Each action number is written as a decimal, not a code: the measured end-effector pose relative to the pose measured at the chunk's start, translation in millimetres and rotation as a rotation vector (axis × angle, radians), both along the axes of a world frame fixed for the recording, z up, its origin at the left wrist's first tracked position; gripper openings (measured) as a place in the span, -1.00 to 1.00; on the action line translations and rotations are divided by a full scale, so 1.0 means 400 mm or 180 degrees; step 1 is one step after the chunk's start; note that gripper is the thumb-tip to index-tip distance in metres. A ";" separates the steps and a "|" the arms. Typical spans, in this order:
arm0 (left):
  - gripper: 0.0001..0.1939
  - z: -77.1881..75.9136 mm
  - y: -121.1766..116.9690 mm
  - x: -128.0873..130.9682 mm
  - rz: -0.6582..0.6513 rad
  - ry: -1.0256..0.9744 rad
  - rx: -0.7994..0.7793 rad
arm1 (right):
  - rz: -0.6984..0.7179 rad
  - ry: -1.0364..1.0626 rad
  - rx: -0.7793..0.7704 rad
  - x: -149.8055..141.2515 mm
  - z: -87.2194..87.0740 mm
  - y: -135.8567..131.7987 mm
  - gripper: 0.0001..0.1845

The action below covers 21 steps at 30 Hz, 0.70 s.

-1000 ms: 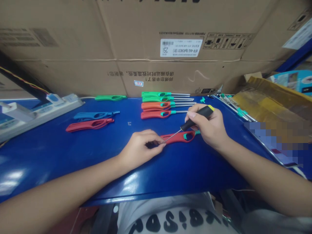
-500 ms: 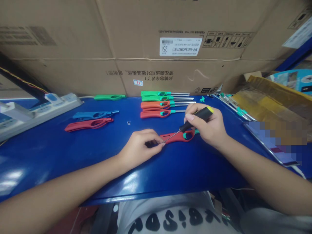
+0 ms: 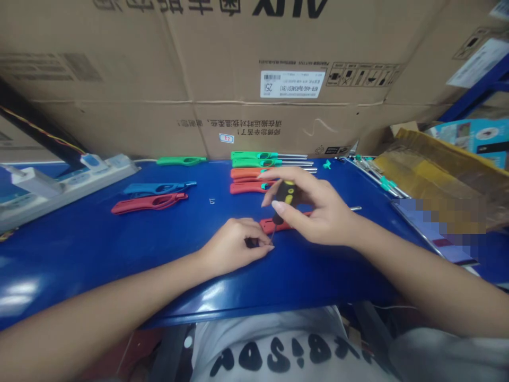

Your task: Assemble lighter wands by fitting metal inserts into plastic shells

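Observation:
A red long-nosed lighter lies on the blue table, mostly hidden under my hands. Its metal nozzle tip pokes out to the right. My right hand is closed round a black and yellow screwdriver, held nearly upright with its tip down by the lighter's left end. My left hand rests on the table beside that end, fingers pinched together on something small that I cannot make out.
Assembled green and red lighters lie in a row behind my hands. A blue shell, a red shell and a green one lie left. A power strip sits far left. Cardboard boxes wall the back; metal rods lie right.
My right hand swung the screwdriver from a low slant to nearly upright and moved left over the lighter. My left hand stayed pinched at the lighter's left end.

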State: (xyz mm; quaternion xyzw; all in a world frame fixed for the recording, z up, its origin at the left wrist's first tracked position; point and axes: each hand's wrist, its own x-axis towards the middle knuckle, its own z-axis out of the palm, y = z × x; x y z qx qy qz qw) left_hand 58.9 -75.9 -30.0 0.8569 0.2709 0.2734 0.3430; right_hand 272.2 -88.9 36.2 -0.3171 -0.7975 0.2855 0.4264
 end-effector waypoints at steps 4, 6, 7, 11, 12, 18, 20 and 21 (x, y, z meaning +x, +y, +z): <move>-0.93 0.003 0.003 0.000 0.0013 -0.0060 -0.0127 | 0.0374 -0.0110 -0.0201 -0.009 0.020 0.007 -0.42; -0.92 0.004 0.005 0.001 0.0098 -0.0127 -0.0221 | 0.0150 0.0072 0.0003 -0.015 0.012 0.010 -0.47; -0.91 0.004 0.006 0.002 0.0136 -0.0179 -0.0244 | -0.0007 0.0163 0.0123 -0.017 0.006 0.010 -0.48; -0.89 0.003 0.008 0.004 0.0266 -0.0360 -0.0249 | -0.0315 0.0415 0.0207 -0.023 -0.008 0.005 -0.48; -0.89 0.004 0.007 0.005 0.0275 -0.0380 -0.0254 | -0.0248 0.0472 0.0101 -0.024 -0.007 0.004 -0.47; -0.84 0.009 0.015 0.000 0.0264 -0.0377 -0.0017 | -0.0296 0.0892 -0.0566 -0.022 -0.009 0.004 -0.38; -0.63 0.005 0.025 -0.005 0.0394 -0.0241 0.0157 | -0.0533 0.1093 -0.0590 -0.021 -0.020 0.009 -0.37; -0.53 0.002 0.030 -0.008 0.0446 -0.0138 0.0246 | -0.0624 0.1161 -0.0572 -0.020 -0.027 0.013 -0.36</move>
